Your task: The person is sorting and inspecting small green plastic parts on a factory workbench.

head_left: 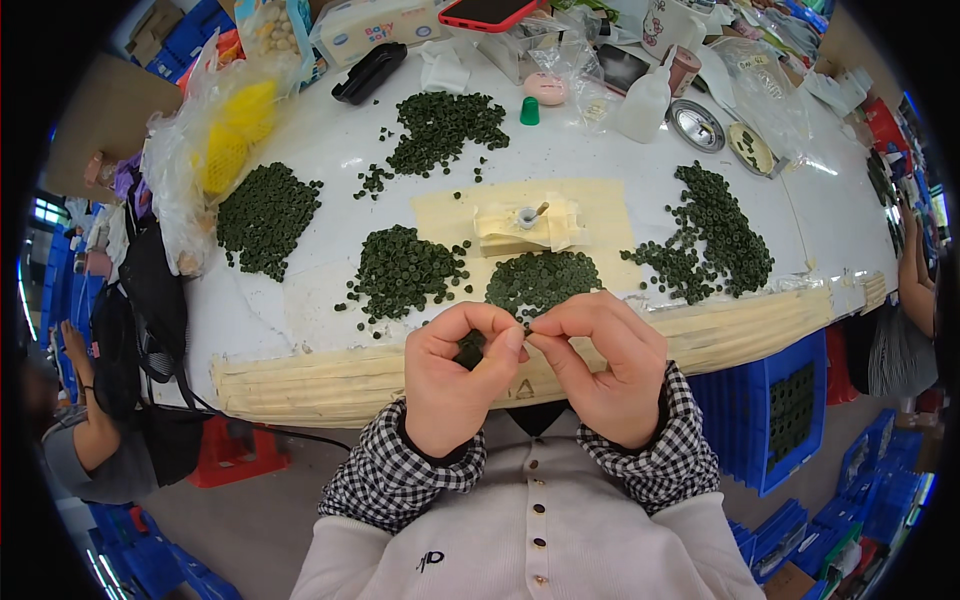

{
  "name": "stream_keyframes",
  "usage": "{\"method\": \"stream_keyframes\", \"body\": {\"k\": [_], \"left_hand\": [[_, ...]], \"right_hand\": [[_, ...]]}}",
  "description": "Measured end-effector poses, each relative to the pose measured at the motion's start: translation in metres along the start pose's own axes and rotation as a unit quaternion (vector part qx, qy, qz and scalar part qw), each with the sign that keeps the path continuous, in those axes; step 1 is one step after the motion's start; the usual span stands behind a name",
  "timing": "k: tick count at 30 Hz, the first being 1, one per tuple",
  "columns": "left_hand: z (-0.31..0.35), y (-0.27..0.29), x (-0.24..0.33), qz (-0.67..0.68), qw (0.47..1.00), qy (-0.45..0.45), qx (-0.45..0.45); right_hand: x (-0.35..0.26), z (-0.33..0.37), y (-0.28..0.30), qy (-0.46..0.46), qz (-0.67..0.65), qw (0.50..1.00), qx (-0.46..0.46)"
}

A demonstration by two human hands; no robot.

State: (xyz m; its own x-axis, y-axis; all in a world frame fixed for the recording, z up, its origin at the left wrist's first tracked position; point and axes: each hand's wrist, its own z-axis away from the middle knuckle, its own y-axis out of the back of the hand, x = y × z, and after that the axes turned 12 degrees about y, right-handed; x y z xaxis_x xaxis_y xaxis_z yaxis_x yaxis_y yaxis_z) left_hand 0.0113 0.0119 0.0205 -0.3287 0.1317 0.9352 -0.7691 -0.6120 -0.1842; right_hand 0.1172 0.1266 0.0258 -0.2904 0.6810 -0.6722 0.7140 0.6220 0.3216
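Close to the table's front edge, my left hand [463, 372] and my right hand [600, 365] meet at the fingertips. Both pinch a tiny dark green piece [527, 331], mostly covered by the fingers. Just beyond them lies a pile of small dark green round parts [543, 283], with another such pile [405, 272] to its left. Behind the nearer pile, a block wrapped in cream tape [510, 236] stands on a taped patch, with a pale round fitting and a thin brown peg on top.
More green-part heaps lie at far left [268, 220], at the back [446, 130] and at right [720, 235]. A white squeeze bottle [645, 105], round tin [696, 126] and red-cased phone [490, 12] are farther back. Blue crates [765, 410] stand below right. Other people sit at both sides.
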Motion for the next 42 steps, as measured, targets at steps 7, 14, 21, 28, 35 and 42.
{"method": "stream_keyframes", "body": {"k": [7, 14, 21, 28, 35, 42], "left_hand": [[-0.005, 0.011, -0.001, 0.167, 0.972, 0.129, -0.100], [-0.004, 0.012, 0.002, 0.163, 0.973, 0.130, -0.097], [-0.004, 0.007, 0.003, 0.108, 0.989, 0.089, -0.057], [-0.002, 0.006, 0.002, 0.079, 0.994, 0.068, -0.018], [-0.002, 0.007, 0.001, 0.060, 0.996, 0.065, -0.010], [-0.002, 0.007, 0.002, 0.061, 0.995, 0.070, -0.017]], "right_hand": [[0.009, 0.001, 0.001, 0.125, 0.054, 0.991, -0.018], [0.014, 0.002, -0.001, 0.156, 0.098, 0.982, -0.026], [0.011, 0.002, -0.003, 0.172, 0.145, 0.974, -0.031], [0.015, 0.006, -0.004, 0.207, 0.165, 0.962, -0.063], [0.018, 0.007, -0.004, 0.220, 0.180, 0.956, -0.078], [0.020, 0.003, -0.002, 0.257, 0.224, 0.935, -0.094]]}}
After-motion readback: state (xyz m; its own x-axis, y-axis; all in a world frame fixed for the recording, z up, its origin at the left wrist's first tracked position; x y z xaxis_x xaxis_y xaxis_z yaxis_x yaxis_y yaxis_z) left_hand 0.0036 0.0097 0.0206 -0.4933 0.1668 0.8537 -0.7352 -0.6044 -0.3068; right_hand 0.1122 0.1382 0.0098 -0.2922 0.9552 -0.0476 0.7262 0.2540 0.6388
